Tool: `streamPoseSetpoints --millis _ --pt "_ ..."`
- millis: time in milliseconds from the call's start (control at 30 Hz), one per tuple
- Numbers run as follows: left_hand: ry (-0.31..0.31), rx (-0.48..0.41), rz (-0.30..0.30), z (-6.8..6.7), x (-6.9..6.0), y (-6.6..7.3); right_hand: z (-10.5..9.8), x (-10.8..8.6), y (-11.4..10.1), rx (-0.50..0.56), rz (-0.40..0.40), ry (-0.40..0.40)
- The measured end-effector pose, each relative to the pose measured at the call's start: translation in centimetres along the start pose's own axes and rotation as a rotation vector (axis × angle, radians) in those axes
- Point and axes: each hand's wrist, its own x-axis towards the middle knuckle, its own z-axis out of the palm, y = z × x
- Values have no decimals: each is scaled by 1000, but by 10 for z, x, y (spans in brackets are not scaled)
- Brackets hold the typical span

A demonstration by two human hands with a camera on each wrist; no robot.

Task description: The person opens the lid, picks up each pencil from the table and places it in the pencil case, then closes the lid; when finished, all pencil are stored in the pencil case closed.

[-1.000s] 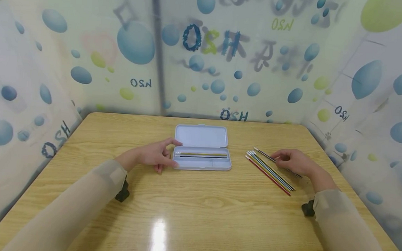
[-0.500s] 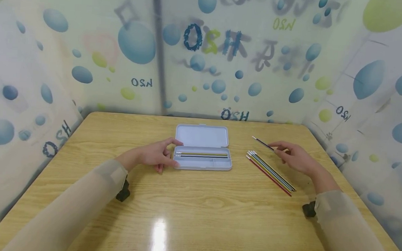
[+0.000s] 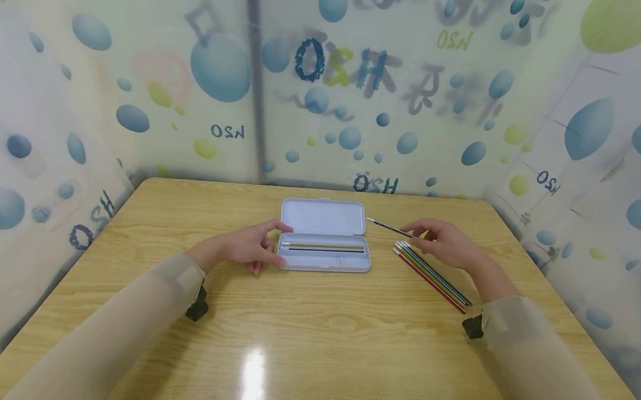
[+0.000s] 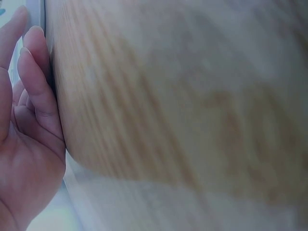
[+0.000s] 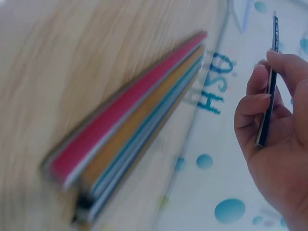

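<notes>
Right fingers [image 5: 251, 105] pinching a dark pencil [image 5: 264, 124] moved toward left fingers [image 3: 276, 224] gripping the case [image 3: 311, 260]. Keep that pencil level.

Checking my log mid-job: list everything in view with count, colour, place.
Pencil case: 1, pale blue, open, centre of table
Pencils in case: at least 2, yellow and dark, rear compartment
Loose pencils: several, red, yellow, blue-green, right of case
Held pencil: 1, dark, in right hand
Table: 1, light brown, beneath case
Walls: 3, whitish with blue and green spots, around table
Wrist devices: 2, black, at the wrists
Left hand: 1, beige sleeve, case's left end
Right hand: 1, beige sleeve, near loose pencils
</notes>
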Motion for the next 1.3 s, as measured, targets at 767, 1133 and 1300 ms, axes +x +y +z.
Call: streamPoseSetpoints --millis 767,1133,1300 --pt "-9 -4 6 0 0 1 46 52 -51 -53 -93 -85" --pt "-3 -1 -9 1 -2 2 75 79 -75 -1 -133 -169" --pt "-2 7 -10 1 -1 2 84 83 -86 -21 -147 -195"
